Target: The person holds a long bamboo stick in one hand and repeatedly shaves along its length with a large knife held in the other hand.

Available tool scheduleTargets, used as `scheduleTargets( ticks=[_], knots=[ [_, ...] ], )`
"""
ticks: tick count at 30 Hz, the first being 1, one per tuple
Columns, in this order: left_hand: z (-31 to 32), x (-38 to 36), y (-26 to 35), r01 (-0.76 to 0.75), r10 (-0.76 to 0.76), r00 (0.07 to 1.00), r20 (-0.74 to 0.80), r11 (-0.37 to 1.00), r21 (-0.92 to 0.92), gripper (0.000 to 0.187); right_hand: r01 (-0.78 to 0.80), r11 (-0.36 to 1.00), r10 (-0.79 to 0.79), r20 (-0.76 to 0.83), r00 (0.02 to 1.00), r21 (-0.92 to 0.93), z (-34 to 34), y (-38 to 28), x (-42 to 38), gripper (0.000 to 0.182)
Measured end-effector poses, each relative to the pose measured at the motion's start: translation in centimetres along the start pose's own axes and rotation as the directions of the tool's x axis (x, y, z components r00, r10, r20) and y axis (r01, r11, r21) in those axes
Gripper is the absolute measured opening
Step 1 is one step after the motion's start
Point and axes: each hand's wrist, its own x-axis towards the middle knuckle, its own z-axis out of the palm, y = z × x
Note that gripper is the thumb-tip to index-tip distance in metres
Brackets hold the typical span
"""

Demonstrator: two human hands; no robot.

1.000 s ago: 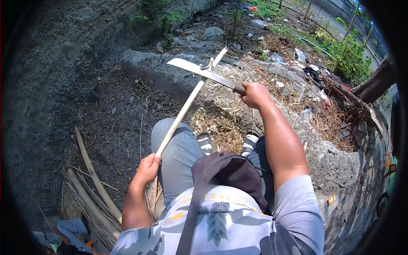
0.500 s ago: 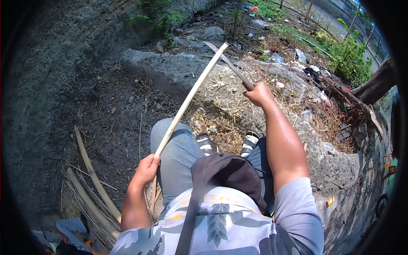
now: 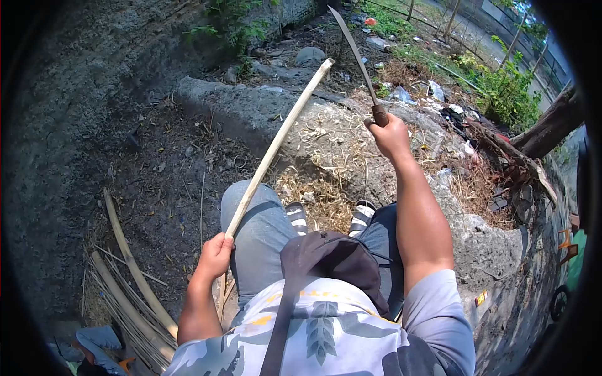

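Observation:
My left hand (image 3: 216, 255) is closed around the lower end of a long pale split stick (image 3: 276, 145), perhaps bamboo or a palm rib, which slants up and away over my left thigh. Its far end stands free in the air. In my right hand (image 3: 392, 136) is the brown handle of a machete (image 3: 359, 59), fingers wrapped round it. The long, slightly curved blade points up and away, apart from the stick's far tip and to the right of it.
Dry shavings (image 3: 320, 182) litter the ground around my sandals. Long poles and thin strips (image 3: 135, 269) lie at my left. A rough wall (image 3: 75, 125) rises on the left, a stone ledge (image 3: 219, 97) ahead. A tree trunk (image 3: 549, 128) leans at the right. Another person's leg shows lower left.
The machete has lifted away from the stick's far end, its blade swinging from leaning left behind the stick to pointing more upright. My left hand and the stick stay nearly in place.

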Motion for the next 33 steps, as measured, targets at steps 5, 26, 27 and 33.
scheduleTargets(
  ticks=[5,26,27,33],
  knots=[
    [-0.1,0.0,2.0,-0.011,0.011,1.0,-0.026,1.0,0.001,0.038,0.249,0.969,-0.249,0.033,0.968,0.009,-1.1,-5.0,-3.2,0.035],
    [0.6,2.7,9.5,-0.196,0.209,0.971,-0.113,0.973,0.121,0.036,0.685,0.691,-0.635,0.259,0.728,-0.233,2.8,-6.1,-7.0,0.022],
    [0.7,2.8,9.6,-0.205,0.22,0.968,-0.124,0.971,0.123,0.036,0.703,0.676,-0.655,0.258,0.711,-0.221,3.0,-6.3,-7.3,0.022],
    [0.8,2.7,10.7,-0.169,0.186,0.977,-0.102,0.973,0.158,0.036,0.741,0.613,-0.68,0.295,0.672,-0.275,3.4,-6.1,-6.4,0.019]
  ],
)
